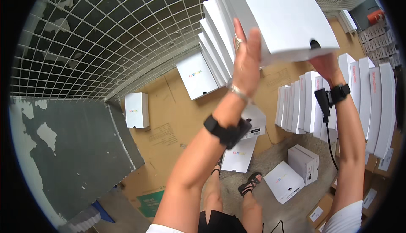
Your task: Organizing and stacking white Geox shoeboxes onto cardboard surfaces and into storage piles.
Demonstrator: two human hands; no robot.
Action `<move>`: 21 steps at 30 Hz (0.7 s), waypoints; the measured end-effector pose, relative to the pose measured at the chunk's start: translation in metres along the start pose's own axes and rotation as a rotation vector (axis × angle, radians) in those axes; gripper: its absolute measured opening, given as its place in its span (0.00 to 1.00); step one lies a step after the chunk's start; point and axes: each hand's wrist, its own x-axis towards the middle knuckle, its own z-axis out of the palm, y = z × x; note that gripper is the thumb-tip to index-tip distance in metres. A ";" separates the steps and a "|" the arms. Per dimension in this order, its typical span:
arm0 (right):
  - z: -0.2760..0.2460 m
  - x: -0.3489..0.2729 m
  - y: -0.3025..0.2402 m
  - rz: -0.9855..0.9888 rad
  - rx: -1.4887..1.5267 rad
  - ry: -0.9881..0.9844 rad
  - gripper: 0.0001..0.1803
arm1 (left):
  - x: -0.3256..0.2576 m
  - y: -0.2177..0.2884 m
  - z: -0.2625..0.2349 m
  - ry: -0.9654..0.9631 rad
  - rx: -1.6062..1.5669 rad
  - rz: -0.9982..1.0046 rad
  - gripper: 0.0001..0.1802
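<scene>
A white shoebox (292,17) with a dark round hole near its near edge is between my two hands at the top of the view. My left hand (247,62) lies along its left side, fingers stretched upward, slightly blurred, a ring on one finger. At the near right corner, my right hand (326,67) is under the box, its fingers mostly hidden. Just left of and beyond the held box stands a tall stack of white shoeboxes (213,38). Whether the held box touches this stack, I cannot tell.
Wire mesh (139,34) borders the far left. A lone white box (136,110) lies on the cardboard floor covering (173,114). More stacks (306,102) stand right. Boxes (239,155) lie by my feet, others (284,182) farther right. A black cable (331,142) hangs from my right wrist.
</scene>
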 end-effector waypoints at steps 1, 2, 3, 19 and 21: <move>-0.006 -0.003 -0.001 -0.127 -0.411 0.029 0.27 | -0.005 -0.005 -0.004 0.042 0.106 0.050 0.53; -0.016 -0.001 0.003 -0.218 -0.570 -0.007 0.26 | -0.014 0.005 0.000 0.047 0.094 0.045 0.53; -0.025 0.002 0.007 -0.310 -0.728 -0.045 0.26 | -0.025 0.016 0.007 0.068 0.149 -0.009 0.53; -0.028 0.076 0.019 -0.355 -0.934 -0.059 0.22 | 0.041 0.002 -0.017 0.064 0.246 -0.041 0.58; -0.038 0.070 0.016 -0.378 -1.248 -0.113 0.20 | 0.040 -0.003 -0.015 0.059 0.379 -0.097 0.58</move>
